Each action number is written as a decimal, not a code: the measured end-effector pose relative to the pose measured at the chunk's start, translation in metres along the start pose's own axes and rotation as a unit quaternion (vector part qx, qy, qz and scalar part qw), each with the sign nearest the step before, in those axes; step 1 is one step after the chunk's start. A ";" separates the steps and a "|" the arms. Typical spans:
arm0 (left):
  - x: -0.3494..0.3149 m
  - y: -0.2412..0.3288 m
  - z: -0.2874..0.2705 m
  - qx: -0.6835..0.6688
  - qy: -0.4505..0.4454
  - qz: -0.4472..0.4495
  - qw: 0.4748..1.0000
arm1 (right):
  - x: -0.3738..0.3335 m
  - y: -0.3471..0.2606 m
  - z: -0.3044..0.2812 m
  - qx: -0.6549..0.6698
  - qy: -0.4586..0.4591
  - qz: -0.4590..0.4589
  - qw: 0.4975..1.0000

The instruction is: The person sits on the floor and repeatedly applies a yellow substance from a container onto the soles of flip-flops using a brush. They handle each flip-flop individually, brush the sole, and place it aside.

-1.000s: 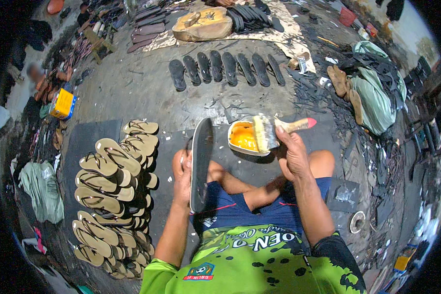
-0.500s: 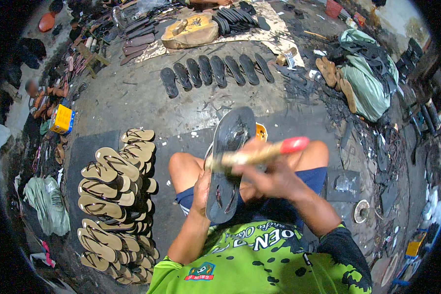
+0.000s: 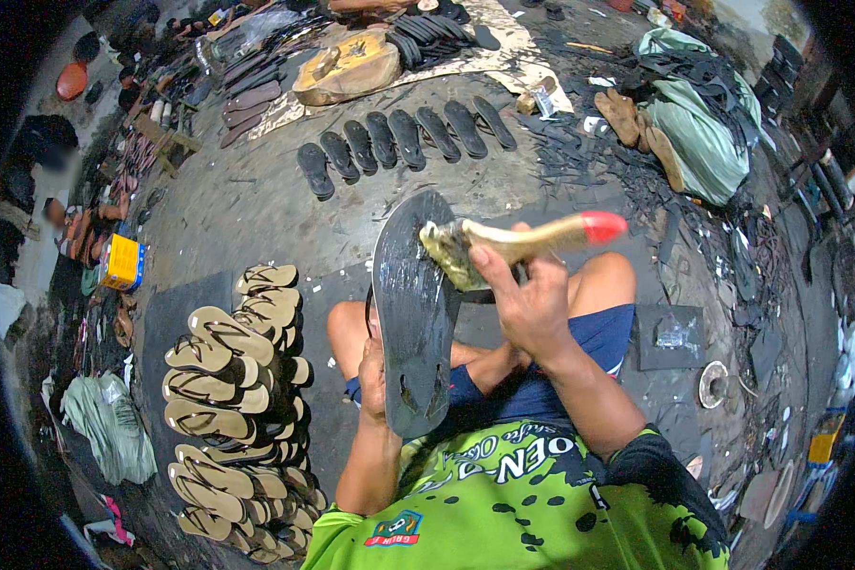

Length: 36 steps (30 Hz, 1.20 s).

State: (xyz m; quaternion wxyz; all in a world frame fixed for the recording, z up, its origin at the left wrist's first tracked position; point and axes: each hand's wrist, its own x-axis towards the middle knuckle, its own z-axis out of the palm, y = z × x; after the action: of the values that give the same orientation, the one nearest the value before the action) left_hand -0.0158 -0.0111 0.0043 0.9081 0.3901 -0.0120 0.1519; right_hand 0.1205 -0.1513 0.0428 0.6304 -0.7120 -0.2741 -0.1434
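My left hand (image 3: 373,378) grips a black flip-flop (image 3: 410,332) by its left edge, with its broad sole face turned up toward me. Part of that hand is hidden behind the flip-flop. In my right hand (image 3: 532,302) is a brush with a pale wooden handle (image 3: 556,237) tipped in red. Its bristles (image 3: 451,258), caked with yellowish matter, touch the upper right part of the sole. Wet, shiny streaks cover the upper sole, while the lower end looks more matt around its slots.
To my left lies a big pile of tan flip-flops (image 3: 220,404). Beyond my legs runs a row of black soles (image 3: 404,138). Farther off sit a wooden block (image 3: 351,71), a yellow tin (image 3: 123,261) and a green sack (image 3: 698,142). A person's arm (image 3: 104,214) shows at far left.
The flip-flop has shifted left and stands more face-on. My right hand has swung the brush from across its middle to the upper right, and shiny wet streaks show there.
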 end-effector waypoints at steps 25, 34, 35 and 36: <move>0.033 0.005 -0.012 -0.174 0.131 0.000 0.976 | -0.011 -0.013 -0.006 0.078 -0.306 -0.186 0.931; 0.053 0.008 -0.012 -0.282 -0.022 -0.023 0.959 | -0.026 -0.015 -0.018 -0.040 -0.243 -0.313 0.917; 0.057 0.012 -0.005 -0.257 0.031 -0.013 0.966 | -0.035 -0.023 -0.018 0.015 -0.262 -0.309 0.914; 0.061 0.018 0.005 -0.232 0.085 -0.002 0.969 | -0.041 -0.022 -0.021 0.047 -0.282 -0.299 0.911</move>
State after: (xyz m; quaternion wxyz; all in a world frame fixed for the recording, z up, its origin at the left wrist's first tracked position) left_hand 0.0373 0.0129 0.0293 0.9717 0.1548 0.0315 0.1756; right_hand 0.0773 -0.1788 0.0419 0.4876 -0.5769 -0.6467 -0.1054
